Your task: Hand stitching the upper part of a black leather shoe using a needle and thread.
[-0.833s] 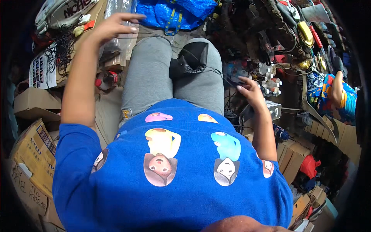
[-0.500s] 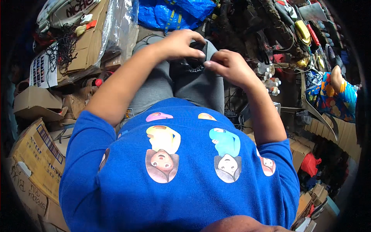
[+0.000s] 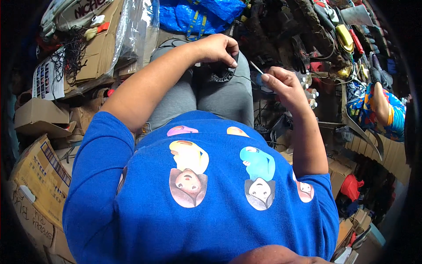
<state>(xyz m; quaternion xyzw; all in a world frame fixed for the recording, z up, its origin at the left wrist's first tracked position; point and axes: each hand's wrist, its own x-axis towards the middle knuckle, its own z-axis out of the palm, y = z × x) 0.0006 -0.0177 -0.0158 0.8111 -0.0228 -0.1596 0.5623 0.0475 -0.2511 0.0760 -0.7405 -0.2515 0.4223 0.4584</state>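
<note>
A black item with a ridged, stitched-looking edge (image 3: pixel 222 78) lies over my lap, on grey trousers (image 3: pixel 173 99). Its exact kind is hard to make out. My left hand (image 3: pixel 221 49) pinches its upper edge between thumb and fingers. To the right, apart from it, my right hand (image 3: pixel 283 87) is closed round a thin, pale, awl-like tool (image 3: pixel 256 67). The tool's tip points up and to the left, and its handle end is hidden in my fingers. A dark thread (image 3: pixel 244 78) seems to run from the black item toward my right hand.
Flattened cardboard under clear plastic (image 3: pixel 103 48) and an open carton (image 3: pixel 41 116) are on the left. A blue bag (image 3: pixel 200 15) lies ahead. Small clear bottles (image 3: pixel 311 93) stand right of my knee. Farther right, another person's arm (image 3: pixel 380 103) shows beside colourful clothing.
My right hand has moved away from the black item, right and slightly nearer, and the thin tool now shows in it. My left hand has shifted slightly right, still at the black item.
</note>
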